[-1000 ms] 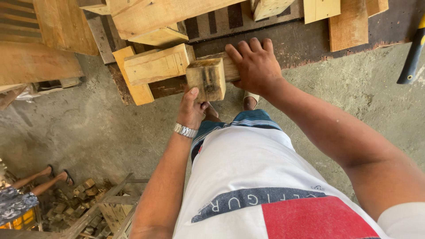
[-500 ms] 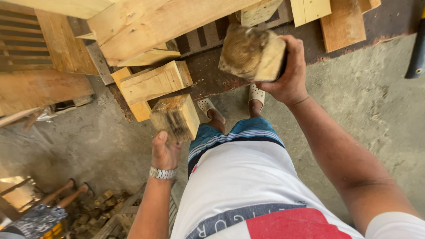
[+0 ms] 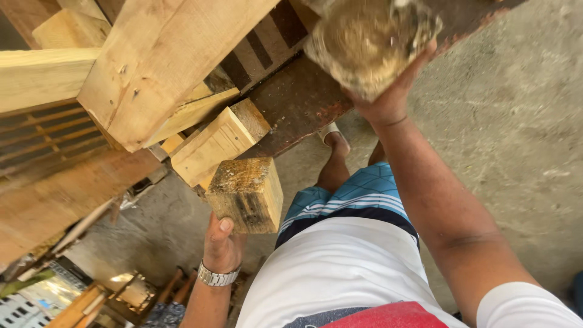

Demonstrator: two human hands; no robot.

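Wooden blocks filled both hands: the left hand [image 3: 221, 246] clasped a square offcut [image 3: 248, 194] from beneath at waist level, while the right hand [image 3: 388, 100] gripped a rough, dirt-caked block [image 3: 370, 42] raised high. Either could slip onto the sandalled foot [image 3: 335, 136] below.

Hardly any packaging, labels, signs or screens show here. The one candidate is a flat printed sheet or pack with small dark squares on white [image 3: 24, 307] at the bottom left corner, partly hidden by wooden scraps.
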